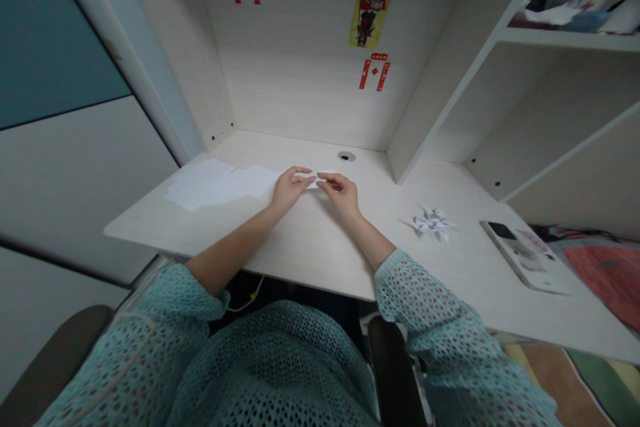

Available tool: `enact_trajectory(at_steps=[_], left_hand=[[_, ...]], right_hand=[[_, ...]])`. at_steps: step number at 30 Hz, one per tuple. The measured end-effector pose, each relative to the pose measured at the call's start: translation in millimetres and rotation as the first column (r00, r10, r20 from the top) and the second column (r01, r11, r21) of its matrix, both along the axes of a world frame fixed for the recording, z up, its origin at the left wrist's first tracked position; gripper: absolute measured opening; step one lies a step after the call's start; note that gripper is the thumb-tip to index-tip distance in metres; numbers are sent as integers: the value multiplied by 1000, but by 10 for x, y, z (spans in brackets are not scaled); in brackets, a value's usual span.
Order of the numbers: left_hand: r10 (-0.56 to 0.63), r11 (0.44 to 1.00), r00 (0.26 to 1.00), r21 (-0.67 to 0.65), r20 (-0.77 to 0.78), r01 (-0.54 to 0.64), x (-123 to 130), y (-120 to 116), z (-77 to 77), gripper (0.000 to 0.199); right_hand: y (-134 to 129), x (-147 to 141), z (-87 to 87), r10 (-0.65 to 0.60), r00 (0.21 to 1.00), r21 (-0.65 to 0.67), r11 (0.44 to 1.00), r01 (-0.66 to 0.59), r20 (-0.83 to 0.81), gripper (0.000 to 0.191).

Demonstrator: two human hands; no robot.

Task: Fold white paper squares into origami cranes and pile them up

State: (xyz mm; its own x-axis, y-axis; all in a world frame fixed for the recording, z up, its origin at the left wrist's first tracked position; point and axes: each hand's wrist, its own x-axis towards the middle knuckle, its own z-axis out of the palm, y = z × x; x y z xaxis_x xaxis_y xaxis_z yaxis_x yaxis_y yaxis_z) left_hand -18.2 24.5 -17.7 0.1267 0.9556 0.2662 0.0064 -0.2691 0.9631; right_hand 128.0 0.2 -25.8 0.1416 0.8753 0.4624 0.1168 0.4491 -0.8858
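A small white piece of paper (313, 184) is pinched between my two hands above the middle of the desk. My left hand (291, 188) holds its left side with thumb and fingers. On the right side, my right hand (341, 193) grips it the same way, the fingertips of both hands nearly meeting. Loose white sheets (215, 181) lie spread to the left of my left hand. Some folded white paper pieces (431, 223) sit in a small pile to the right of my right forearm.
The white desk (300, 247) has a cable hole (347, 156) near its back panel. A white box (523, 257) lies at the right. A partition (440, 100) rises behind the desk, and an armrest (395, 373) is below the front edge.
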Motion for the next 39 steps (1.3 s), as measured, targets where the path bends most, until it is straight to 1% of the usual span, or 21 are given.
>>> enact_trajectory(at_steps=[2, 4, 8, 11, 13, 16, 18, 20, 22, 24, 28, 34, 39], left_hand=[[1, 1000, 1000, 6, 8, -1, -5, 1, 19, 33], [-14, 1000, 1000, 24, 15, 14, -4, -10, 39, 33], [-57, 998, 998, 18, 35, 57, 2, -24, 62, 36], [-80, 996, 994, -20, 74, 82, -1, -14, 60, 40], [-78, 995, 992, -52, 100, 83, -3, -9, 62, 42], [-79, 994, 992, -73, 95, 86, -1, -18, 80, 41], [-104, 993, 993, -42, 64, 107, 7, -32, 89, 40], [-133, 991, 990, 23, 39, 133, 16, -41, 85, 38], [-143, 986, 989, 95, 34, 139, 23, -40, 71, 36], [-136, 984, 990, 125, 40, 130, 27, -32, 55, 33], [-84, 992, 995, 96, 62, 78, 28, -20, 45, 28], [-87, 993, 988, 84, 127, 77, 25, -12, 51, 27], [-102, 995, 977, 34, 186, 97, 48, -28, 56, 26]], right_hand=[[-24, 7, 13, -30, 996, 43, 999, 26, 88, 24], [-47, 16, 34, -35, 991, 68, 997, 26, 129, 25], [-86, 32, 79, 40, 990, 77, 996, -51, 136, 31], [-91, 41, 86, 112, 984, 45, 992, -119, 138, 35], [-75, 49, 73, 141, 982, 12, 990, -144, 122, 39], [-27, 67, 39, 138, 988, -21, 990, -137, 62, 41], [5, 81, 23, 112, 994, -36, 993, -111, 14, 42], [21, 88, 22, 81, 996, -41, 996, -83, -32, 42], [19, 86, 35, 61, 996, -39, 997, -64, -69, 41], [4, 76, 54, 52, 995, -42, 998, -56, -90, 36], [-20, 60, 76, 67, 991, -45, 996, -73, -116, 26], [0, 76, 72, 166, 979, -60, 983, -174, -119, 31], [6, 89, 78, 128, 982, -35, 990, -133, -136, 18]])
